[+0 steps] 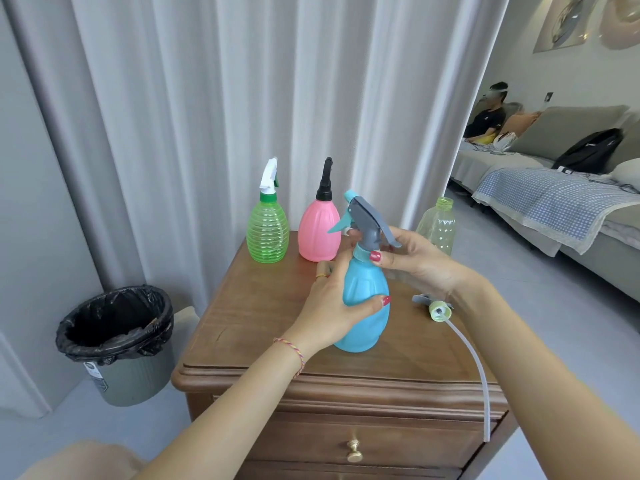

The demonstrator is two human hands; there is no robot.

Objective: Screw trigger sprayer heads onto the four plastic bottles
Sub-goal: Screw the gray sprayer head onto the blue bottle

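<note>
My left hand (334,299) grips the body of a blue bottle (367,306) that stands tilted on the wooden cabinet top (249,320). My right hand (415,261) holds the grey and blue sprayer head (367,216) at the bottle's neck collar. Behind stand a green ribbed bottle (267,230) with a white sprayer and a pink bottle (319,233) with a black sprayer. A pale yellow-green bottle (438,225) stands open, without a head, behind my right hand. A loose sprayer head (437,308) with a long white tube (474,365) lies on the cabinet, on the right.
A grey bin with a black liner (117,337) stands on the floor left of the cabinet. White curtains hang behind. To the right are a sofa with a blue checked blanket (554,199) and a seated person (485,123). The tube overhangs the cabinet's right front edge.
</note>
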